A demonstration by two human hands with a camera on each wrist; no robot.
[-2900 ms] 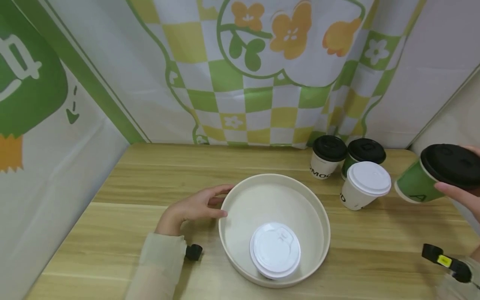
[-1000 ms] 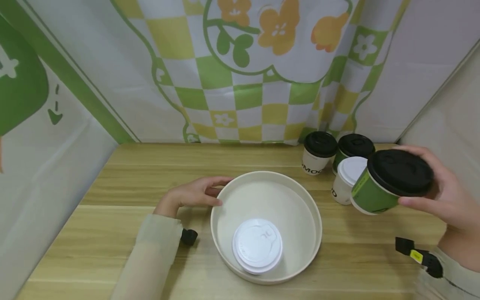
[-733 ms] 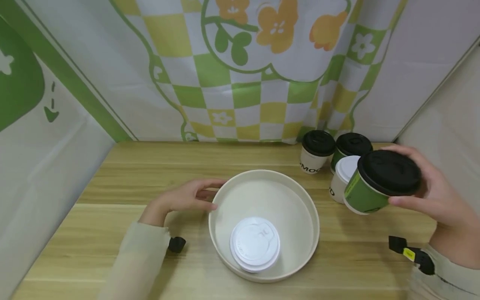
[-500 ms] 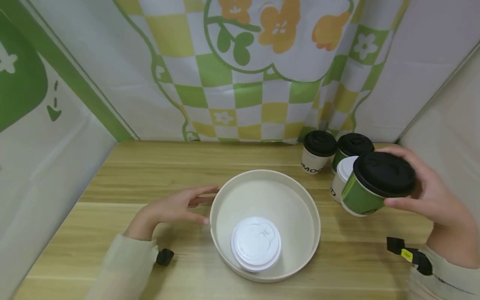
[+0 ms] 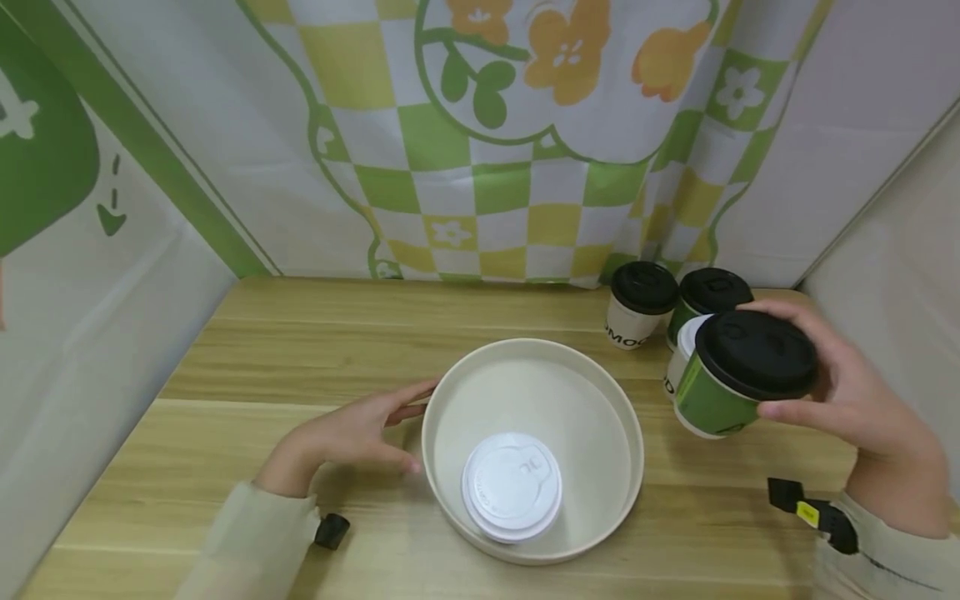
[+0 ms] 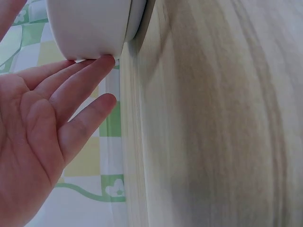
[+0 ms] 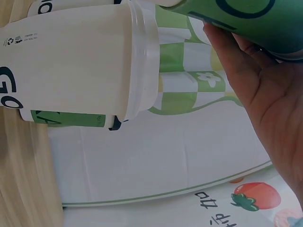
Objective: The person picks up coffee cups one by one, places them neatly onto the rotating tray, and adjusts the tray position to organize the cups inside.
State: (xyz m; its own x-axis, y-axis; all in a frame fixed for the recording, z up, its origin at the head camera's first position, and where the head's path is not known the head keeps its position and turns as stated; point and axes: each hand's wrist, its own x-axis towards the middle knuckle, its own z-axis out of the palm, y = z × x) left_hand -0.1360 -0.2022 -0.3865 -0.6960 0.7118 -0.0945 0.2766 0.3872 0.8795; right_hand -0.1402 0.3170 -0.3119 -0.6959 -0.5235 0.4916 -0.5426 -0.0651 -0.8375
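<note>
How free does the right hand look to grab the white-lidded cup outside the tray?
Probably not: the right hand grips a black-lidded green cup, which partly hides the white-lidded cup in the head view; the hand likely needs freeing first.

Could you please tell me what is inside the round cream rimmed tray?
Inside the round cream rimmed tray is a round white plastic lid, seen from above, toward the near rim. Whatever the lid sits on, and the tray floor directly beneath, is hidden.
</note>
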